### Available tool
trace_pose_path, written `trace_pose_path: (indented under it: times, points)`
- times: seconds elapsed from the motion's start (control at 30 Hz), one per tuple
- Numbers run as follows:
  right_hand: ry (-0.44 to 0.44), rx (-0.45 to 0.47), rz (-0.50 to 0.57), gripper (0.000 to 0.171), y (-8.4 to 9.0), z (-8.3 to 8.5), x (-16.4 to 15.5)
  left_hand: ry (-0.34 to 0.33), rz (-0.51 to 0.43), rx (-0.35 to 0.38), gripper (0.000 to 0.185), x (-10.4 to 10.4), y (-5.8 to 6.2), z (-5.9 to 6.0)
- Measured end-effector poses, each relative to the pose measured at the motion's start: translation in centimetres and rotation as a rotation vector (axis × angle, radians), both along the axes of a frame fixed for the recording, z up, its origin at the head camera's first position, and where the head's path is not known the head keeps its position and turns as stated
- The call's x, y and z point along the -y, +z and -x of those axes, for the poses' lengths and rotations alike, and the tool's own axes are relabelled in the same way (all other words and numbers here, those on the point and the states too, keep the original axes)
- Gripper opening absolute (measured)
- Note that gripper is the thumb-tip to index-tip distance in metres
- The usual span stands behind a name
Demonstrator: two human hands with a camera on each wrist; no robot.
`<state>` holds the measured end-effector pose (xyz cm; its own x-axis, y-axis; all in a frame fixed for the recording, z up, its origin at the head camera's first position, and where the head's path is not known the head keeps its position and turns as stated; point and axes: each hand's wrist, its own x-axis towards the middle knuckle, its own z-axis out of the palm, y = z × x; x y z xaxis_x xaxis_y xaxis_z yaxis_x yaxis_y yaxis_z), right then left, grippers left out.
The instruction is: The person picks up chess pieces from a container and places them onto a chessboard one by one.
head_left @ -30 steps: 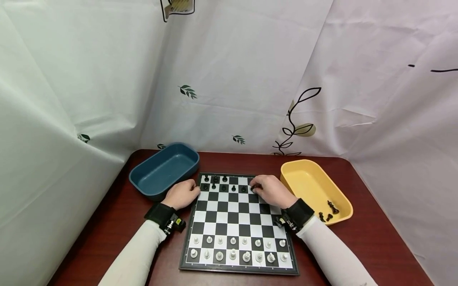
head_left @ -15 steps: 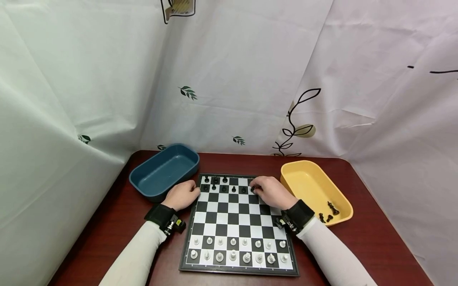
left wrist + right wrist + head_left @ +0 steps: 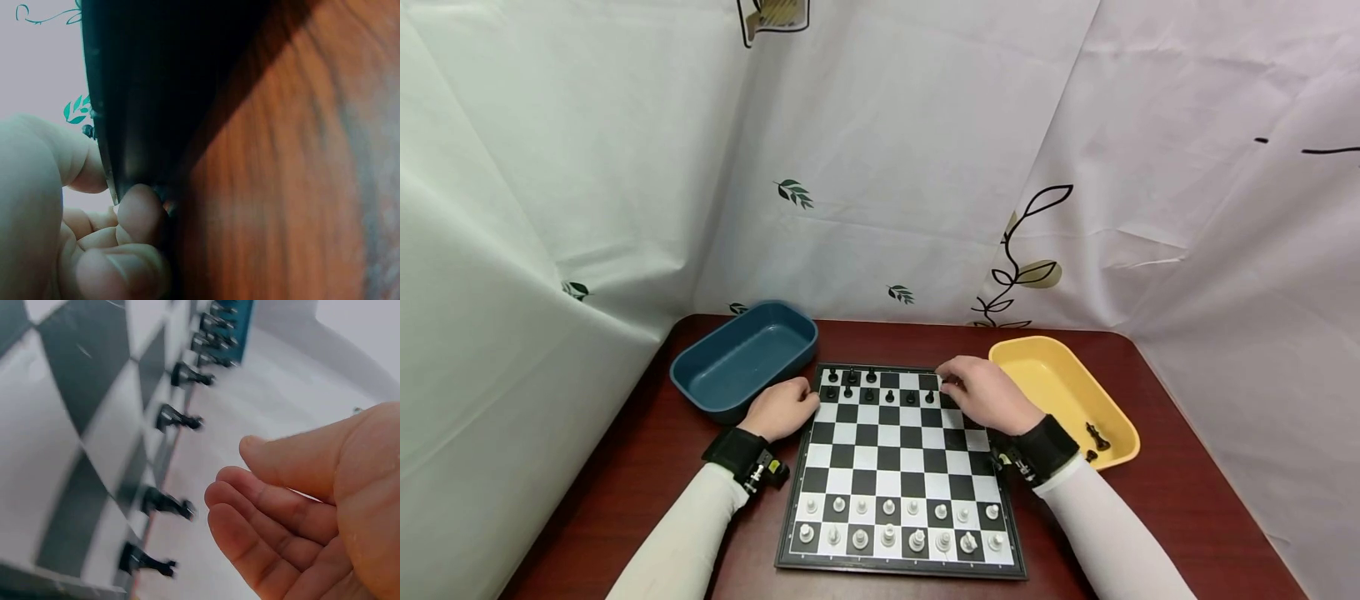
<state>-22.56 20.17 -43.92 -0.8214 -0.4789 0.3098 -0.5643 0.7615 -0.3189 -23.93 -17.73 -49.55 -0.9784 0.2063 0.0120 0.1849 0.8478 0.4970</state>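
A black-and-white chessboard (image 3: pixel 887 458) lies on the table. My left hand (image 3: pixel 780 408) holds its left edge; in the left wrist view, thumb and fingers are around the rim of the board (image 3: pixel 134 94). Over the far right corner hovers my right hand (image 3: pixel 988 396), its fingers loosely bent. The right wrist view shows nothing between thumb and fingers (image 3: pixel 250 544). A black pawn (image 3: pixel 929 397) stands just left of that hand, ending a row of black pieces. Further black pieces (image 3: pixel 852 377) stand behind at the far left. White pieces (image 3: pixel 888 535) fill two near rows.
A blue bin (image 3: pixel 737 358) stands behind the board's left corner. To the right is a yellow bin (image 3: pixel 1037 367) with black pieces (image 3: pixel 1098 437) in it. The brown table (image 3: pixel 1180 500) meets white patterned cloth (image 3: pixel 880 167) at back and sides.
My right hand has let go of the black pawn, leaving it upright on the board, and moved slightly right and away. My left hand has stayed put.
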Motion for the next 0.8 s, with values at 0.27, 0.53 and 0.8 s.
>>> trace_pose_path:
  times: [0.27,0.53,0.8]
  points:
    - [-0.092,-0.032,0.019,0.019,2.4,0.0,-3.2,0.005,0.004,-0.001,0.027,0.0,0.1,-0.1]
    - [-0.197,-0.048,-0.033,0.017,3.8,0.2,-7.2,0.005,0.001,-0.001,0.026,-0.1,0.2,-0.1]
    - [-0.339,0.059,-0.158,0.03,4.4,0.1,-10.7,0.008,0.009,0.004,0.026,-0.1,0.0,0.1]
